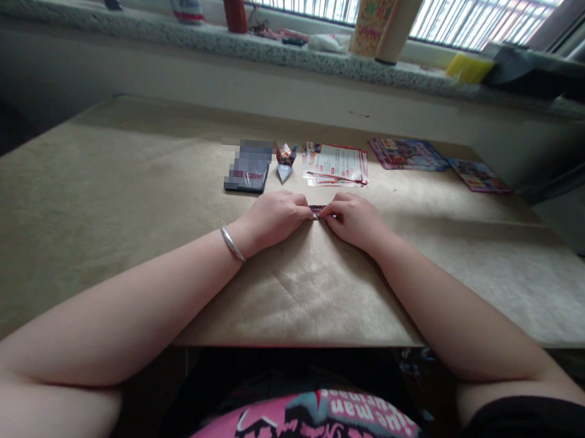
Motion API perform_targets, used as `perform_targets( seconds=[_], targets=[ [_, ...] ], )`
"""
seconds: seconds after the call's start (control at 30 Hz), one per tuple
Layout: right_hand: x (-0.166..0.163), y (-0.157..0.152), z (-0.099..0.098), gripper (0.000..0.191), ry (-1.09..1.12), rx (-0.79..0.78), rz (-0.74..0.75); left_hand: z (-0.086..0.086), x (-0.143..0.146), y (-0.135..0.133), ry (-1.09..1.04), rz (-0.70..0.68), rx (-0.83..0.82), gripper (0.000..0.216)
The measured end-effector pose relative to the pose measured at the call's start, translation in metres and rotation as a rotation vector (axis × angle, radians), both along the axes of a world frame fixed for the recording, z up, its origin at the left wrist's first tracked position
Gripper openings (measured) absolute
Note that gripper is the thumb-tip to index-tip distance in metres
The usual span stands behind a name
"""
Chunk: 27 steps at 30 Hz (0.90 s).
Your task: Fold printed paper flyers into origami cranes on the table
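Head view: the left hand (275,218) and the right hand (355,220) meet knuckle to knuckle near the middle of the worktop (99,185). Both sets of fingertips are pinched on a small folded paper (318,211), which is pressed flat against the brown surface. Only a dark sliver of it shows between the thumbs, so its shape cannot be made out. A silver bangle (232,243) sits on the left wrist, and both forearms rest across the near edge.

Just beyond the hands, toward the far edge, a dark phone (248,170) lies flat. Right beside it stands a folded paper crane (285,160) in red and blue. Next to the crane, toward the right edge, is a fanned stack of red-and-white leaflets (337,163). A second pile of colourful leaflets (407,153) lies further along, and a single leaflet (478,176) lies near the far right corner.

Behind the worktop runs a stone windowsill (135,28) carrying a red cup (236,9) and a yellow sponge (468,68).
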State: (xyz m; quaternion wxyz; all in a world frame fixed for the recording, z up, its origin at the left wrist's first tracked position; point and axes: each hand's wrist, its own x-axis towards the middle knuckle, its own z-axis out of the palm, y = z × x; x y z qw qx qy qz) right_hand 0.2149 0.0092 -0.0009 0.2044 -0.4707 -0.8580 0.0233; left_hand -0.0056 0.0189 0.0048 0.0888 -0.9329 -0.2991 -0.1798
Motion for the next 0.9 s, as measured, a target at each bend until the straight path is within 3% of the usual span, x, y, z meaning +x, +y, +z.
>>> perform_targets(
  seconds=[0.47, 0.9],
  targets=[
    [0.0006, -0.0036, 0.0035, 0.026, -0.155, 0.127, 0.092, 0.0024, 0.0027, -0.0030, 0.028, 0.025, 0.002, 0.021],
    [-0.0021, -0.0039, 0.0091, 0.024, -0.133, 0.074, 0.052, 0.0076, 0.0053, -0.0060, 0.134, 0.035, -0.019, 0.022]
  ],
)
